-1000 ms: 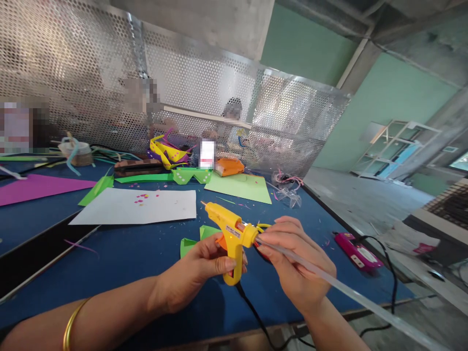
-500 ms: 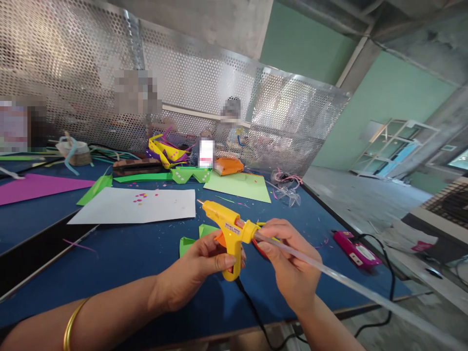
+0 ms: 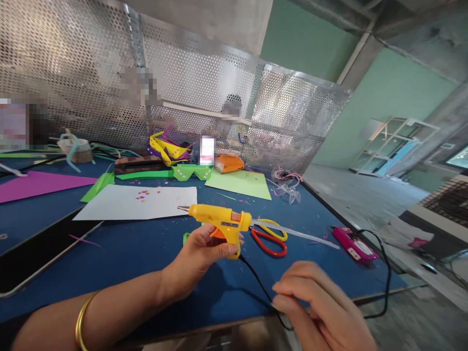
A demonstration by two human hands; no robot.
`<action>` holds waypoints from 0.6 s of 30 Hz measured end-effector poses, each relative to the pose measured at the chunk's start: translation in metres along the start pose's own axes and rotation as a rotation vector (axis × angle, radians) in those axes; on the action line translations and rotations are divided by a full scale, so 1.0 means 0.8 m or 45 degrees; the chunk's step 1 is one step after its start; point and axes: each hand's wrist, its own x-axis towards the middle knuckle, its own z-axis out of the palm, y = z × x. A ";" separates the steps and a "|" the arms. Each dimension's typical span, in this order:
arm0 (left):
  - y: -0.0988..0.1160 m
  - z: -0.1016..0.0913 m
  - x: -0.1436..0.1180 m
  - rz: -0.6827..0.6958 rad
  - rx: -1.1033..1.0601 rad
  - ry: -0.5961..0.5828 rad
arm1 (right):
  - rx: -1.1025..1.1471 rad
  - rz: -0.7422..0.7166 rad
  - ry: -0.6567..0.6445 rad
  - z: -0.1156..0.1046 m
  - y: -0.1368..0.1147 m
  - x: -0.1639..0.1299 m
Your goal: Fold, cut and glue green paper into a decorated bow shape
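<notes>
- Blue tabletop point(image 3: 139, 253) in a workshop, perforated metal screen behind, craft paper scattered across it.
- Left hand point(image 3: 204, 251) is closed round the grip of the yellow glue gun point(image 3: 219, 222), holding it just above the tabletop.
- Gun's long axis runs roughly level, left to right: nozzle to the left, back end to the right.
- Clear glue stick point(image 3: 296, 232) sticks out of the back end, running right on about the same line as the barrel.
- Black cord point(image 3: 256, 282) drops from the grip towards the near tabletop edge.
- Right hand point(image 3: 321, 312) is low and near, fingers loosely curled, at the cord; can't tell if it pinches it. Stick's free end lies up and away from it, so the right hand is the nearer one.
- Red-and-yellow scissors point(image 3: 268, 239) lie just right of the gun, under the stick.
- Pink device point(image 3: 354, 247) sits further right.
</notes>
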 end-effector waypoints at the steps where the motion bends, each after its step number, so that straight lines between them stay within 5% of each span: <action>1: 0.000 0.001 -0.001 -0.015 0.008 -0.001 | -0.153 -0.097 0.062 -0.005 -0.002 0.006; 4: 0.001 0.003 -0.003 -0.050 0.033 -0.014 | -0.504 -0.106 0.201 -0.004 0.002 0.031; 13: 0.007 0.004 -0.006 -0.062 0.182 -0.201 | -0.274 0.069 -0.106 0.020 0.004 0.062; 18: 0.002 0.005 -0.010 -0.063 -0.016 -0.121 | -0.316 0.003 -0.158 0.020 0.001 0.061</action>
